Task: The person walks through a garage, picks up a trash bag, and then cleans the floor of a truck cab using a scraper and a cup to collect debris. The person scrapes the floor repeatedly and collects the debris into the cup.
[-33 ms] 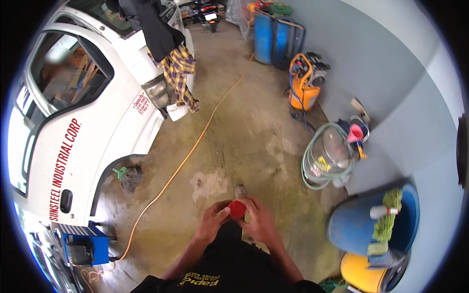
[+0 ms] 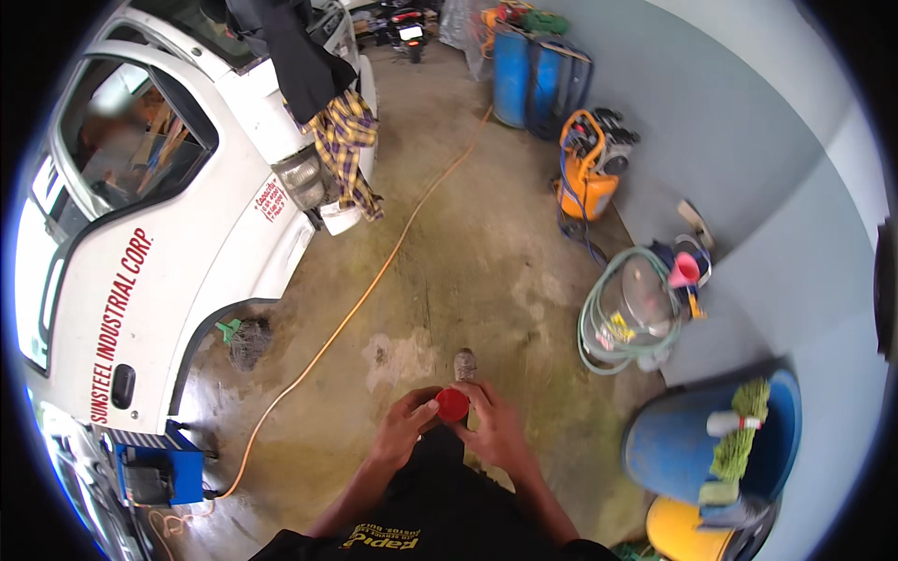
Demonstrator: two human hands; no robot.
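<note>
In front of my body I hold a small round red cap-like thing [image 2: 453, 405] between both hands; its top faces up, and its exact kind is too small to tell. The fingers of my left hand [image 2: 410, 421] curl against its left side, with the thumb at the near rim. My right hand [image 2: 491, 428] closes on it from the right, fingers at the far edge. The undersides of the fingers and of the red thing are hidden. Just beyond it my shoe [image 2: 465, 364] shows on the floor.
A white truck [image 2: 178, 271] with its front hung with clothes [image 2: 344, 140] stands left. A blue tool cart [image 2: 190, 479] is near left. An orange cable [image 2: 351, 318] crosses the floor. Along the right wall are an orange compressor [image 2: 585, 178], a coiled hose [image 2: 591, 323] and a blue barrel [image 2: 655, 439].
The whole view has shifted slightly, with things on the right sitting a little lower now. Both hands stay on the red thing in much the same hold.
</note>
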